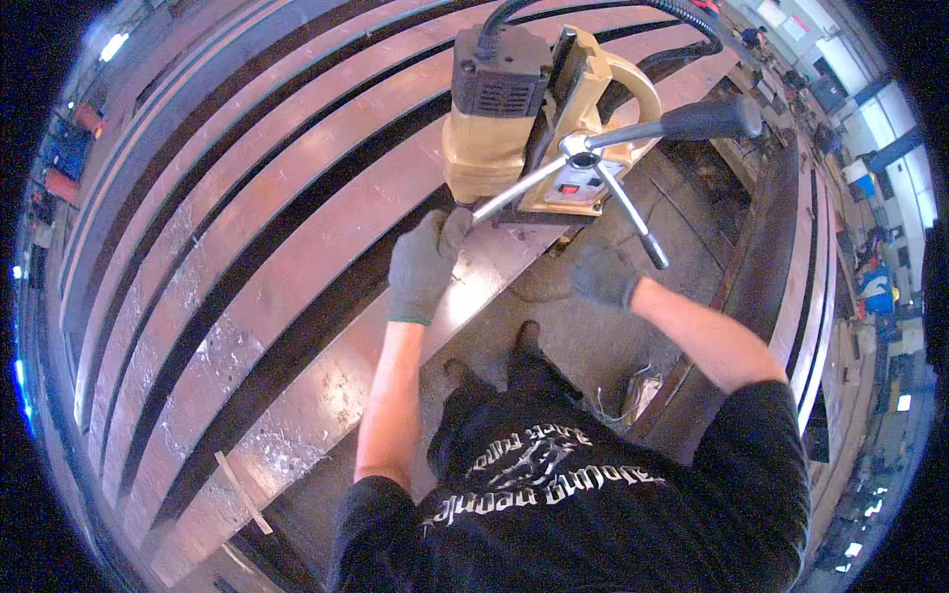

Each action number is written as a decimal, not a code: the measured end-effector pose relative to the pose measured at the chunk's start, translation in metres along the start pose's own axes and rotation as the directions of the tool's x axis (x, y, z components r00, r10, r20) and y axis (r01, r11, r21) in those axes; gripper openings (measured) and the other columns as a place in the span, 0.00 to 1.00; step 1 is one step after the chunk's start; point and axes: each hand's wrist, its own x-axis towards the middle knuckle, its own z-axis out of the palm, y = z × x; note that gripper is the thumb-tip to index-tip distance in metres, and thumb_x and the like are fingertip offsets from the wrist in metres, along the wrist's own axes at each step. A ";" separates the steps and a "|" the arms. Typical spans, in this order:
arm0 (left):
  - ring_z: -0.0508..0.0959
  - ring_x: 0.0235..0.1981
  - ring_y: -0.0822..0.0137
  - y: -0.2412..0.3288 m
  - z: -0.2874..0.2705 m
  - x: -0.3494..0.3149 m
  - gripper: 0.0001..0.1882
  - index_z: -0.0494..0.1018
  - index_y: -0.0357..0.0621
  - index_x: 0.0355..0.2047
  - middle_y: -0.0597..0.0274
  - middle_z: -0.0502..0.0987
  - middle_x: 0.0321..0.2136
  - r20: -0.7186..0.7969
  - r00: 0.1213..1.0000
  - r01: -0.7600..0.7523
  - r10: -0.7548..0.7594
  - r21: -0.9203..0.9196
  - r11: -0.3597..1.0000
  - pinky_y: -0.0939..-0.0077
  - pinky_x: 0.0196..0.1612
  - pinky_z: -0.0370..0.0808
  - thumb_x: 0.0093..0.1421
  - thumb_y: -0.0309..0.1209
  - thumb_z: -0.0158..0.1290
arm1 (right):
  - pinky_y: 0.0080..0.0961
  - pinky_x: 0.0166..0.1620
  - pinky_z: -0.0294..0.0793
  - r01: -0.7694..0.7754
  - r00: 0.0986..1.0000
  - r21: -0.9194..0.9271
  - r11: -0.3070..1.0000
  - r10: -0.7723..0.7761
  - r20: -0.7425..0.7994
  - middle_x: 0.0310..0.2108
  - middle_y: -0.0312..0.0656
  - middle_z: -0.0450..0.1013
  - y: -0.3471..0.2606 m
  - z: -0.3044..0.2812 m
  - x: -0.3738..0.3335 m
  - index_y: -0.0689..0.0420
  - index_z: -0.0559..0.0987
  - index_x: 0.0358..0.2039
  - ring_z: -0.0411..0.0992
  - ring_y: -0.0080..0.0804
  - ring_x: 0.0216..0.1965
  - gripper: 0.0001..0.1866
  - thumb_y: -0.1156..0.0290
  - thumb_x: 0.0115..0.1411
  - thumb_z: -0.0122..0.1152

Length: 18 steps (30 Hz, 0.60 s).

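Note:
A beige magnetic drill (489,128) with a dark grey motor top stands on a steel beam. Its three-spoke feed handle (583,160) faces me, and one spoke carries a thick black grip. My left hand (425,265), in a grey glove, is closed around the lower left spoke's end, beside the drill's lower body. In a grey glove too, my right hand (605,275) hangs below the hub, left of the bare lower spoke and apart from it. Its fingers are dim and smeared, so their pose is unclear.
Several long reddish steel beams (297,212) lie side by side with dark gaps between them. Metal shavings (282,450) and a thin strip (243,492) lie on the near ones. A black cable conduit (692,22) arches from the drill. More beams (806,267) stand at right.

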 end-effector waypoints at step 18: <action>0.66 0.23 0.72 0.000 0.035 -0.005 0.20 0.75 0.35 0.34 0.68 0.68 0.20 0.120 0.988 0.096 -0.092 -0.031 0.995 0.71 0.26 0.68 0.68 0.44 0.58 | 0.35 0.46 0.79 -0.822 -0.215 0.570 0.010 0.920 -0.327 0.40 0.51 0.81 -0.120 -0.056 -0.251 0.58 0.81 0.46 0.82 0.43 0.41 0.13 0.68 0.64 0.66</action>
